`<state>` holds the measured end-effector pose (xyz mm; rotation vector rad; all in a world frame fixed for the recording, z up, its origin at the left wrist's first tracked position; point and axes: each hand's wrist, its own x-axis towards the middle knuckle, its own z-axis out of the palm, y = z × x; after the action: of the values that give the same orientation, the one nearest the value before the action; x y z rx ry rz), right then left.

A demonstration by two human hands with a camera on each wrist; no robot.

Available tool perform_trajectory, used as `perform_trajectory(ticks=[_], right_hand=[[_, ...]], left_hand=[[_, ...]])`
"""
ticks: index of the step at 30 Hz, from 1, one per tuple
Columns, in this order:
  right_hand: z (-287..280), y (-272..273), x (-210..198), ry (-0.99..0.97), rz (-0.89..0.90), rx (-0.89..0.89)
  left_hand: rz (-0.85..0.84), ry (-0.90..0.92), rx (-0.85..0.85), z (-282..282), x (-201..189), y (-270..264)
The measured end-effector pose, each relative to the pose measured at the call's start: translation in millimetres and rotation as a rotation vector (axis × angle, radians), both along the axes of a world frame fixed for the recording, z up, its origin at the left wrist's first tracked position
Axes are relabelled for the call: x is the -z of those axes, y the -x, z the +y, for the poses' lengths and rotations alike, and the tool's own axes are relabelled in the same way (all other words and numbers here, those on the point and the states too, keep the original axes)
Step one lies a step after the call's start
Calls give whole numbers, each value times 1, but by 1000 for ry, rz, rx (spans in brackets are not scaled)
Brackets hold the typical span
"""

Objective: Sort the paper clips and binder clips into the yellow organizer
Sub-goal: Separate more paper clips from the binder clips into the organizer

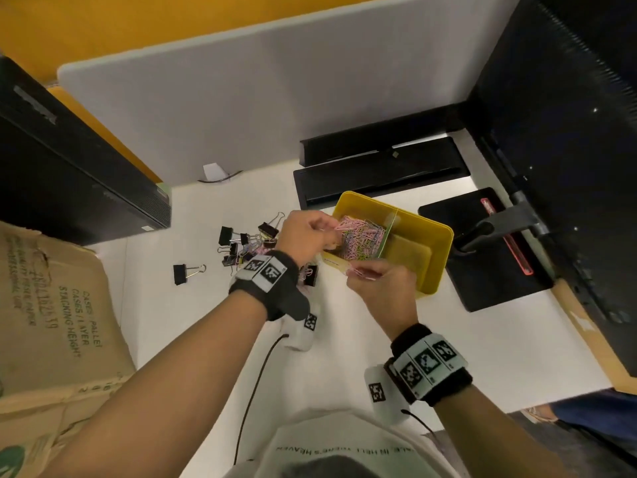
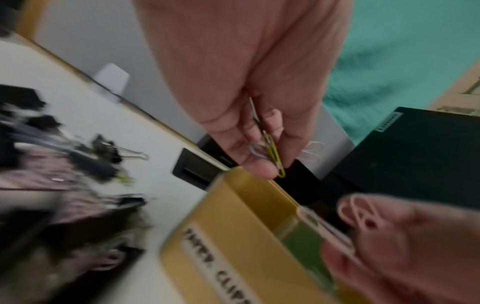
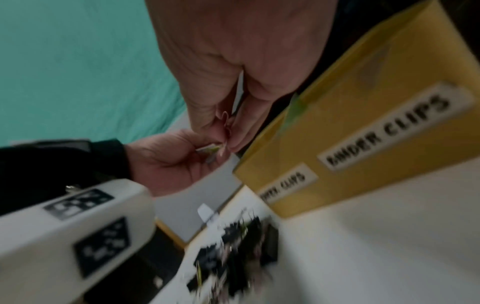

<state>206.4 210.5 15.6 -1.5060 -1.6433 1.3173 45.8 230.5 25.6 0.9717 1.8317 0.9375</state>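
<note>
The yellow organizer [image 1: 437,257] stands on the white desk, split by a green divider [image 1: 388,232]. Its left compartment holds a heap of coloured paper clips [image 1: 362,238]; the right one looks bare. My left hand [image 1: 312,232] hovers over the left compartment and pinches a few paper clips [image 2: 270,156], green and grey. My right hand [image 1: 375,281] is at the organizer's near wall and pinches pink paper clips [image 1: 362,273]. Black binder clips [image 1: 241,243] mixed with paper clips lie in a pile left of the organizer. Labels [image 3: 384,127] mark the front wall.
One binder clip [image 1: 186,272] lies apart, further left. A cardboard box [image 1: 48,322] and a black computer case [image 1: 69,174] stand at the left. A monitor stand base [image 1: 489,257] sits right of the organizer, black trays [image 1: 379,174] behind it. A cable [image 1: 255,391] crosses the near desk.
</note>
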Motion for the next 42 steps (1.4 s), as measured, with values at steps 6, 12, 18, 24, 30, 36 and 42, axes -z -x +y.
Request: perform_trajectory(ticks=[6,12,18,24,30,36,42], right_hand=[[42,-16,-13,-61,-79,128],[81,10,-14,-79,-349,-113],[79,36,-14,-141,-488,-380],[41,75,5,-322,-371,-665],[12,102,51,-279,-734,-908],[8,110,64,-311,-847,-914],[12,103,67,-389,-772,-953]], left_hand=[[180,39,126,36,6,-27],[-326,40,56,5,6,-8],[-443,-13,-328,-43,5,55],[362,191,-222,-88,43,106],[597,391,61,-111,65,92],[576,371,117,-120,86,90],[584,262,116,-128,81,103]])
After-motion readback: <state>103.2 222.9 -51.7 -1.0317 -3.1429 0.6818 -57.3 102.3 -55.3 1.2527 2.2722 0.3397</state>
